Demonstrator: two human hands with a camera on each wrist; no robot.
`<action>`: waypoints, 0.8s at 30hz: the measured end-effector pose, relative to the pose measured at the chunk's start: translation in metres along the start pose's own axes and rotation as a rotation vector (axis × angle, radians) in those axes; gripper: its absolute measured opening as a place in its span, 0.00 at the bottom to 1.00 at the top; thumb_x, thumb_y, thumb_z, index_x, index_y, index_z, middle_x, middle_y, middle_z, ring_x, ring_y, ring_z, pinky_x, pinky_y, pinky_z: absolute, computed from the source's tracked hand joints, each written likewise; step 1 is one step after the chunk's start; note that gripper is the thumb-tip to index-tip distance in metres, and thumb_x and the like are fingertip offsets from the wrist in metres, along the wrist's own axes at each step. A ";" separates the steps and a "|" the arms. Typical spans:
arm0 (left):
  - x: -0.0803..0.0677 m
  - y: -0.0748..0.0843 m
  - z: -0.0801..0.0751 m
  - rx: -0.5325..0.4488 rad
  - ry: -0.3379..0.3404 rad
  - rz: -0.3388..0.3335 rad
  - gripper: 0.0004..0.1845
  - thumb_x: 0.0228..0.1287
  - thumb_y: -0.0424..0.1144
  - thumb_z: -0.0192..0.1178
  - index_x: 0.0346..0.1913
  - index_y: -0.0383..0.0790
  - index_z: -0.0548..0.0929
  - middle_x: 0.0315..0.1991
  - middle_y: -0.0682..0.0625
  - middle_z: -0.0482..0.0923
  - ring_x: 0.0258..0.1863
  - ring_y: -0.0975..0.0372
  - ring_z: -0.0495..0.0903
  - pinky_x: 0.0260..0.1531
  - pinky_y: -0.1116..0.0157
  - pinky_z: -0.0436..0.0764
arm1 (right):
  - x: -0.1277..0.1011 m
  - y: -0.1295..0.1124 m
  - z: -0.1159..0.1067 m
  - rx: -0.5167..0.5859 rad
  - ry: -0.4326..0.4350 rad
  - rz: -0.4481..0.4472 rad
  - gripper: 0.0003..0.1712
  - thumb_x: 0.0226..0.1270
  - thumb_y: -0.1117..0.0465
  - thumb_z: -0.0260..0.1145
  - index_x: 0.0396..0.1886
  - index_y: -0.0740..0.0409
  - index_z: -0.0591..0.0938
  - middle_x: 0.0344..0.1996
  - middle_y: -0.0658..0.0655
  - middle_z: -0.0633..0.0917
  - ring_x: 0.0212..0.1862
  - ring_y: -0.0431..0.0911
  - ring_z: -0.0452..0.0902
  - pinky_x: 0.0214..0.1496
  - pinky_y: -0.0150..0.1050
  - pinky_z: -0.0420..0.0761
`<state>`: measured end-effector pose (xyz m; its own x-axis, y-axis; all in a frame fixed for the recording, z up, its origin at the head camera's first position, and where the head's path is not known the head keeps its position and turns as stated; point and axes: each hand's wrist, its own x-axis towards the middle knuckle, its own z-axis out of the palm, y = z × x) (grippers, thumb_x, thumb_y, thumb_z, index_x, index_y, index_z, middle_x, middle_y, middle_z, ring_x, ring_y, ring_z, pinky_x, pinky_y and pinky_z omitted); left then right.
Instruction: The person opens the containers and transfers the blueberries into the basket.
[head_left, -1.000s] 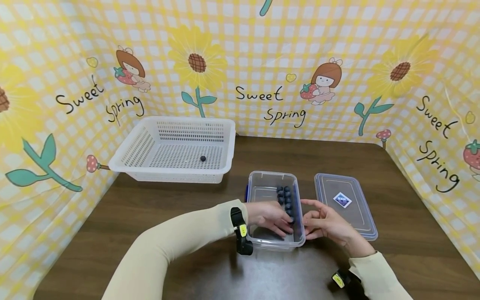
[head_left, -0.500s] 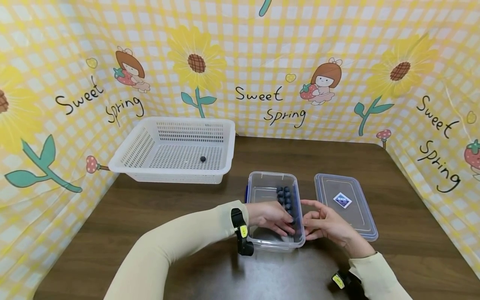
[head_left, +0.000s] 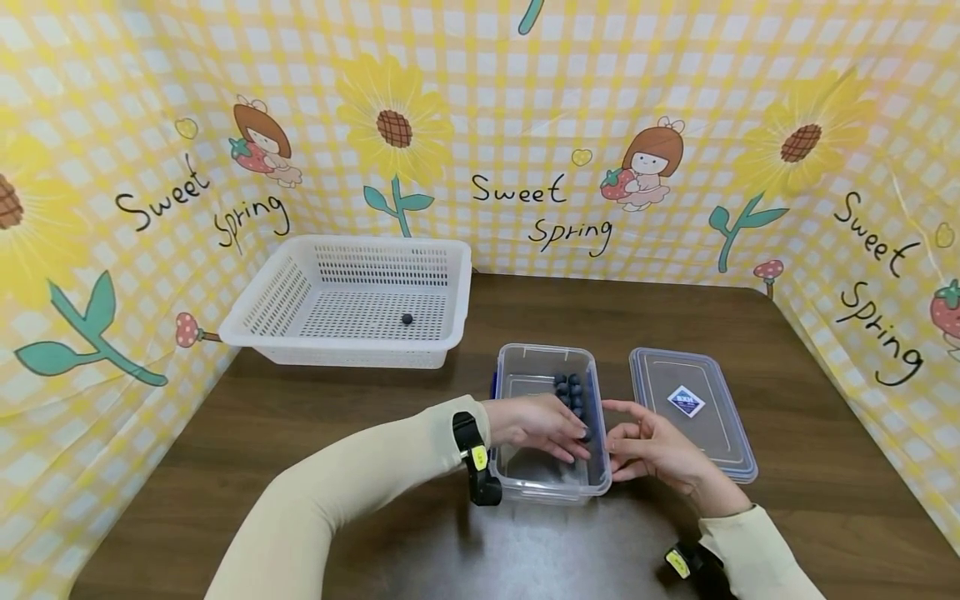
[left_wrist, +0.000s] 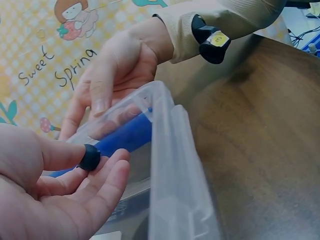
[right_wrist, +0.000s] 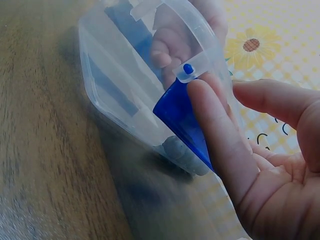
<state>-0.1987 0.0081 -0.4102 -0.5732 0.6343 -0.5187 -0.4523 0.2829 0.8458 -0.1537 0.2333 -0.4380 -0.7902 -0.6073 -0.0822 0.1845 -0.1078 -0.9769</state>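
Pinching: the left hand [head_left: 543, 427] reaches down into the clear plastic box [head_left: 546, 492], gripping one blueberry [left_wrist: 90, 157] between thumb and fingertips; its outer fingers are loosely bent in the left wrist view.
Pinched berry: inside the box, near the wall closest to the right hand; whether it touches the box's base cannot be told.
Steadying side: the right hand [head_left: 652, 450] is relaxed, its fingers gently bent and touching the outside of the box's right wall; in the right wrist view one digit lies against the blue latch [right_wrist: 182, 107], its tip near the hinge.
Blueberry rows: packed blueberries [head_left: 576, 390] sit in two adjoining columns along the box's right wall, toward the far end; the left hand hides part of them.
Basket: a white perforated basket [head_left: 341, 354] stands to the left of the box and farther back, well apart from it, with a lone blueberry [head_left: 407, 319] on its floor toward the right.
Lid: the clear lid [head_left: 693, 446], edged in pale blue, lies flat just right of the box, bearing a blue-and-white diamond sticker [head_left: 686, 402].
Wrists: both cream sleeves [head_left: 360, 483] end at wrists that carry black straps [head_left: 467, 429] with yellow tags.
Surface: a dark wood-grain tabletop [head_left: 420, 533] carries basket, box and lid.
Backdrop: yellow-and-white checked cloth [head_left: 517, 108] rises around it, printed with sunflowers and "Sweet Spring".
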 end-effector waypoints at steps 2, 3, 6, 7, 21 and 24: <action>-0.001 0.001 -0.002 0.003 0.002 0.012 0.15 0.74 0.25 0.52 0.57 0.19 0.75 0.51 0.28 0.80 0.57 0.43 0.79 0.53 0.55 0.83 | 0.000 0.001 0.000 0.003 0.002 -0.001 0.40 0.71 0.74 0.60 0.71 0.75 0.46 0.36 0.54 0.85 0.33 0.45 0.86 0.37 0.42 0.88; -0.001 0.002 -0.003 0.003 0.002 0.018 0.15 0.74 0.25 0.52 0.58 0.19 0.75 0.51 0.27 0.80 0.57 0.43 0.79 0.53 0.55 0.83 | -0.001 0.001 0.000 0.005 0.002 -0.001 0.39 0.71 0.74 0.60 0.71 0.75 0.46 0.36 0.54 0.85 0.33 0.45 0.86 0.37 0.42 0.88; -0.002 0.003 -0.005 0.002 0.005 0.035 0.15 0.74 0.25 0.52 0.58 0.19 0.74 0.52 0.26 0.79 0.57 0.42 0.78 0.54 0.54 0.83 | -0.001 0.002 -0.001 0.010 0.000 -0.002 0.39 0.71 0.74 0.59 0.71 0.75 0.46 0.35 0.53 0.85 0.33 0.45 0.86 0.37 0.41 0.88; -0.003 0.004 -0.006 -0.002 0.003 0.038 0.15 0.74 0.25 0.51 0.58 0.19 0.73 0.52 0.26 0.78 0.58 0.41 0.77 0.54 0.53 0.82 | -0.001 0.003 -0.001 0.010 -0.002 -0.004 0.40 0.71 0.74 0.59 0.71 0.75 0.46 0.35 0.53 0.85 0.33 0.45 0.86 0.37 0.41 0.88; -0.016 0.032 -0.031 -0.010 0.044 0.114 0.20 0.76 0.26 0.49 0.65 0.18 0.68 0.57 0.26 0.75 0.60 0.43 0.75 0.60 0.53 0.78 | 0.000 0.000 0.000 0.005 -0.006 -0.008 0.41 0.71 0.73 0.60 0.71 0.76 0.44 0.35 0.53 0.85 0.33 0.45 0.86 0.37 0.41 0.88; -0.018 0.037 -0.039 -0.027 0.066 0.136 0.19 0.76 0.26 0.49 0.65 0.19 0.68 0.58 0.26 0.74 0.61 0.43 0.75 0.60 0.54 0.78 | 0.000 -0.001 0.000 0.003 -0.006 -0.006 0.42 0.71 0.73 0.60 0.71 0.76 0.44 0.35 0.52 0.85 0.33 0.45 0.86 0.37 0.41 0.88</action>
<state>-0.2315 -0.0205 -0.3749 -0.6737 0.6168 -0.4071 -0.3847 0.1776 0.9058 -0.1543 0.2333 -0.4375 -0.7880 -0.6110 -0.0755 0.1818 -0.1138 -0.9767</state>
